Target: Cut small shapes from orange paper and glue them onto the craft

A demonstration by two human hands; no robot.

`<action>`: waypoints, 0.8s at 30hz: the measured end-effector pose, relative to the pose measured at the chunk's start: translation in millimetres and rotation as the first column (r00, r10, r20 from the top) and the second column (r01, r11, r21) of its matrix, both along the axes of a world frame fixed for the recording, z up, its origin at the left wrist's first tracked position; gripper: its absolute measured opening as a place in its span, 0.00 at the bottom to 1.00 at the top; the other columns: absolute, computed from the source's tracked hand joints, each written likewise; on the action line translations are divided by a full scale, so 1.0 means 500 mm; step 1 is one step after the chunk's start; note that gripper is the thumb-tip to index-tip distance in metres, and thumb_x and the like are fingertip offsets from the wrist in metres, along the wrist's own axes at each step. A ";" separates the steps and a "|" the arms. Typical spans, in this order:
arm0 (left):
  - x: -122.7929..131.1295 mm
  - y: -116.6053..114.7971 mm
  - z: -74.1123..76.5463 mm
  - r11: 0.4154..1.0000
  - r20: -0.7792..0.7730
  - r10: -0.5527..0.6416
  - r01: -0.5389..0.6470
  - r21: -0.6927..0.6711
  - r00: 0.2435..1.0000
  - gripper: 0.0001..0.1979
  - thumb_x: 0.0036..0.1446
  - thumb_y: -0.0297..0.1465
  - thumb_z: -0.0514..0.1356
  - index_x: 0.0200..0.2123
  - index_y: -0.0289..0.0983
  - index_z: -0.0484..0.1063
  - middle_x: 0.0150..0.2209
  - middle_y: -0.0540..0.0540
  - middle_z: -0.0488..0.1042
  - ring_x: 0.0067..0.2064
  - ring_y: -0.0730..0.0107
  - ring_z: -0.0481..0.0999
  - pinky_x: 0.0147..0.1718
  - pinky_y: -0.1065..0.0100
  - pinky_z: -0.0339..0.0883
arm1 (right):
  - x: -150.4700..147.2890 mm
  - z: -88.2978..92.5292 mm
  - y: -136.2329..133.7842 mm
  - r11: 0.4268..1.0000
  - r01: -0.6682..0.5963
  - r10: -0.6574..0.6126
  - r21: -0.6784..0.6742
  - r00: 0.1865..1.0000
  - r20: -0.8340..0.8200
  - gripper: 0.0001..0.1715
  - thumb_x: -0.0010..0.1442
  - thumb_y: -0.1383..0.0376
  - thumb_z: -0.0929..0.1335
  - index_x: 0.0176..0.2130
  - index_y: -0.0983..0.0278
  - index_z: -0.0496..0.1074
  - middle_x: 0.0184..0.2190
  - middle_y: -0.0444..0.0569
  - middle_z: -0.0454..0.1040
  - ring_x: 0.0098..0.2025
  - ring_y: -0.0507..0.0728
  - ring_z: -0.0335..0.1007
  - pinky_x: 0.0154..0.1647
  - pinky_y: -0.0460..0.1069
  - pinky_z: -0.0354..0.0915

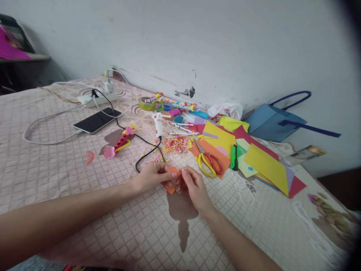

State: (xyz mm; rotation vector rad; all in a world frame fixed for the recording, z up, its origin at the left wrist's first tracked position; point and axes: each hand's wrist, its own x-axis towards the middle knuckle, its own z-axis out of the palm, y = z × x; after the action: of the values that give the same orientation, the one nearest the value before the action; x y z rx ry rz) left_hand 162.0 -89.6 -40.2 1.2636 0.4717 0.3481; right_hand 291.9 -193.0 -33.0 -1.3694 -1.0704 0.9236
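My left hand (153, 175) and my right hand (194, 187) meet over a small piece of orange paper (171, 189) on the patterned bedcover. The fingers of both hands are closed on the paper, pinching it from either side. Most of the paper is hidden under my fingers. Just beyond my hands lie yellow-handled scissors (207, 162) on an orange sheet, and a heap of small paper scraps (176, 145).
Coloured paper sheets (265, 162) spread to the right, with a green marker (234, 157). A white glue gun (158, 125) and its black cord lie ahead. A phone (97, 120), power strip (97, 98), tape roll (146, 103) and blue bag (275, 120) sit further back near the wall.
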 end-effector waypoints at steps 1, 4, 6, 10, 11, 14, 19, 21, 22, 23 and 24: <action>0.000 0.000 0.002 1.000 -0.006 0.001 -0.001 -0.009 1.000 0.14 0.48 0.38 0.65 0.25 0.32 0.69 0.25 0.46 0.78 0.25 0.70 0.77 0.28 0.69 0.71 | 0.000 0.001 0.000 1.000 -0.004 0.004 0.006 1.000 -0.001 0.21 0.62 0.52 0.60 0.26 0.62 0.66 0.20 0.42 0.66 0.21 0.50 0.62 0.22 0.45 0.61; -0.001 0.000 0.004 1.000 -0.013 -0.015 0.015 -0.028 1.000 0.15 0.48 0.39 0.64 0.25 0.32 0.68 0.23 0.46 0.77 0.24 0.71 0.76 0.26 0.70 0.70 | 0.000 -0.001 0.000 1.000 -0.023 0.023 -0.002 1.000 -0.015 0.18 0.61 0.53 0.62 0.27 0.62 0.66 0.21 0.42 0.67 0.21 0.50 0.63 0.22 0.45 0.61; -0.001 0.000 0.003 0.999 -0.006 -0.028 0.028 -0.034 1.000 0.15 0.49 0.39 0.64 0.25 0.32 0.67 0.22 0.47 0.76 0.24 0.71 0.76 0.26 0.70 0.70 | 0.001 -0.004 0.000 0.999 -0.029 0.029 -0.014 0.999 -0.021 0.16 0.59 0.53 0.64 0.28 0.62 0.66 0.21 0.41 0.67 0.21 0.50 0.63 0.21 0.44 0.61; 0.000 0.000 0.002 0.999 0.027 -0.035 0.035 -0.015 0.999 0.14 0.51 0.38 0.63 0.28 0.32 0.67 0.24 0.46 0.76 0.25 0.71 0.76 0.27 0.69 0.71 | 0.004 -0.008 0.001 1.000 -0.012 0.012 -0.022 1.000 -0.009 0.16 0.59 0.53 0.65 0.28 0.62 0.66 0.21 0.41 0.67 0.21 0.50 0.63 0.21 0.44 0.61; 0.000 -0.001 0.003 1.000 0.041 -0.024 0.024 0.006 0.999 0.14 0.50 0.38 0.63 0.29 0.32 0.66 0.25 0.46 0.76 0.26 0.71 0.76 0.28 0.69 0.71 | 0.005 -0.009 0.001 1.000 -0.003 0.002 -0.022 1.000 -0.009 0.16 0.59 0.54 0.65 0.28 0.63 0.66 0.20 0.41 0.67 0.21 0.49 0.63 0.21 0.44 0.61; 0.000 -0.002 0.007 0.994 0.109 0.039 -0.049 0.097 0.993 0.15 0.49 0.34 0.65 0.35 0.33 0.64 0.29 0.46 0.76 0.30 0.70 0.77 0.31 0.68 0.71 | 0.007 -0.010 0.002 0.999 0.029 -0.030 -0.021 0.999 -0.030 0.15 0.59 0.55 0.64 0.27 0.62 0.66 0.20 0.41 0.67 0.20 0.49 0.62 0.20 0.44 0.60; -0.001 -0.003 0.008 0.984 0.165 0.053 -0.080 0.162 0.985 0.14 0.50 0.33 0.64 0.33 0.34 0.62 0.30 0.46 0.76 0.31 0.69 0.77 0.32 0.67 0.70 | 0.008 -0.014 0.002 0.999 0.046 -0.048 -0.022 0.997 -0.052 0.15 0.60 0.56 0.64 0.27 0.63 0.66 0.20 0.41 0.66 0.20 0.49 0.62 0.20 0.44 0.60; -0.001 -0.003 0.010 0.988 0.149 0.033 -0.055 0.141 0.988 0.12 0.50 0.33 0.63 0.32 0.34 0.63 0.29 0.45 0.76 0.30 0.68 0.77 0.31 0.67 0.70 | 0.008 -0.014 0.002 0.999 0.035 -0.036 -0.021 0.998 -0.042 0.15 0.60 0.56 0.64 0.27 0.63 0.66 0.19 0.40 0.66 0.20 0.49 0.61 0.20 0.44 0.60; -0.001 -0.003 0.010 0.991 0.144 0.022 -0.040 0.125 0.989 0.12 0.51 0.34 0.63 0.32 0.33 0.64 0.29 0.45 0.76 0.31 0.67 0.77 0.30 0.67 0.70 | 0.007 -0.013 0.002 0.999 0.029 -0.030 -0.022 0.999 -0.035 0.15 0.60 0.56 0.64 0.27 0.63 0.66 0.19 0.40 0.66 0.20 0.49 0.61 0.20 0.44 0.60; -0.001 -0.003 0.011 0.993 0.138 0.016 -0.032 0.112 0.990 0.11 0.51 0.34 0.63 0.31 0.33 0.65 0.29 0.44 0.76 0.31 0.67 0.77 0.31 0.67 0.70 | 0.007 -0.012 0.002 0.999 0.024 -0.025 -0.024 0.999 -0.028 0.14 0.60 0.56 0.64 0.28 0.63 0.66 0.19 0.40 0.66 0.19 0.49 0.61 0.19 0.44 0.60; 0.000 -0.002 0.012 0.994 0.132 0.021 -0.035 0.105 0.991 0.11 0.51 0.34 0.63 0.31 0.32 0.66 0.29 0.44 0.77 0.31 0.68 0.77 0.31 0.67 0.70 | 0.006 -0.011 0.001 0.999 0.019 -0.020 -0.026 1.000 -0.020 0.14 0.60 0.56 0.64 0.28 0.63 0.66 0.19 0.40 0.66 0.19 0.49 0.61 0.20 0.44 0.60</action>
State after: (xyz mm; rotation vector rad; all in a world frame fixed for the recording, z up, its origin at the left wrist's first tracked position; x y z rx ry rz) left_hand 161.8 -90.6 -34.3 1.3302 0.3628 0.4821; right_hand 295.1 -192.4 -38.4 -1.3865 -1.0310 0.9385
